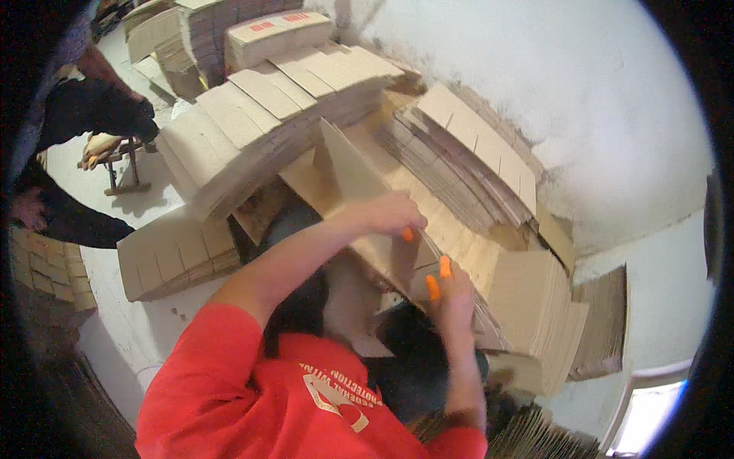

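My left hand (391,213) is closed over the upper edge of a brown cardboard sheet (345,162) that stands tilted in front of me. An orange cover shows on one of its fingertips. To the right and nearer my body, my right hand (457,302) grips the edge of the cardboard, with orange covers on two digits. More thin cardboard pieces lie beneath and between my hands, some overlapping. Part of the held sheet is hidden by my left forearm and hand.
A long row of stacked cardboard sheets (252,107) stands ahead to the left. More stacks (474,145) line the wall, and another (535,298) is at the right. On the left, a person in dark trousers (92,115) is beside a small stool (126,172).
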### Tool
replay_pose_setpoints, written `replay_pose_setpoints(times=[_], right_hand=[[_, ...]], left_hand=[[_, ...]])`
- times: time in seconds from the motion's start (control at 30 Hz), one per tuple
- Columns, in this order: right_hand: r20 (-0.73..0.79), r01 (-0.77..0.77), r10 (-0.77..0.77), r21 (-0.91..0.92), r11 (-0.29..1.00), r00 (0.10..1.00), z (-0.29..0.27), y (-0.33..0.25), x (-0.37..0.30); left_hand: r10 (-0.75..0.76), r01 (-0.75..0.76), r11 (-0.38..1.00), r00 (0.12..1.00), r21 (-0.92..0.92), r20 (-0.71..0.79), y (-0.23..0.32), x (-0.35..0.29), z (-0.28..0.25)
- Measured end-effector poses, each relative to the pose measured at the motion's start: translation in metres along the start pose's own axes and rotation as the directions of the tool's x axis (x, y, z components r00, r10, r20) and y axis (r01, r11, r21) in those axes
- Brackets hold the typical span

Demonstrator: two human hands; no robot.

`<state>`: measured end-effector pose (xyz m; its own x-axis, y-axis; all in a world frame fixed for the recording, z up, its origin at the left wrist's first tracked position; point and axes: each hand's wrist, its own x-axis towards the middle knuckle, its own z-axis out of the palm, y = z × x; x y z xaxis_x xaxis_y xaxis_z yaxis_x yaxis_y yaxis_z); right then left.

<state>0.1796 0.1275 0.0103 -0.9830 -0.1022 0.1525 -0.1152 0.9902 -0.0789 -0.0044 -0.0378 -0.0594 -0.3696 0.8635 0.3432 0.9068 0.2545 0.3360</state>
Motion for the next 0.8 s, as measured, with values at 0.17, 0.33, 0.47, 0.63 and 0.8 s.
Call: replay_pose_setpoints(times=[0.17, 0.33, 0.47, 0.63, 0.8], right_hand=[[-0.461, 0.345, -0.333, -0.061, 0.937, 0.822, 0.023, -0.033, -0.043], [-0.186, 0.321, -0.288, 0.185, 0.929, 0.940, 0.062, -0.040, -0.050], [0.117, 0.148, -0.179, 0.234, 0.961, 0.977, 0.096, -0.025, -0.046], [0.331, 0.010, -0.081, 0.212, 0.977, 0.940, 0.147, 0.008, -0.073], [0.124, 0.009, -0.023, 0.109, 0.994, 0.992, 0.089, 0.014, -0.065]], left_hand=[[0.005, 0.037, 0.995, 0.909, 0.093, -0.418, 0.012, 0.025, -0.043], [0.101, 0.158, 0.949, 0.670, 0.274, -0.735, 0.064, 0.039, -0.188], [0.240, 0.326, 0.758, 0.665, 0.564, -0.707, 0.077, 0.049, -0.259], [0.248, 0.358, 0.647, 0.736, 0.673, -0.630, -0.002, 0.028, -0.252], [0.059, 0.636, 0.251, 0.742, 0.729, -0.668, -0.120, -0.068, -0.165]])
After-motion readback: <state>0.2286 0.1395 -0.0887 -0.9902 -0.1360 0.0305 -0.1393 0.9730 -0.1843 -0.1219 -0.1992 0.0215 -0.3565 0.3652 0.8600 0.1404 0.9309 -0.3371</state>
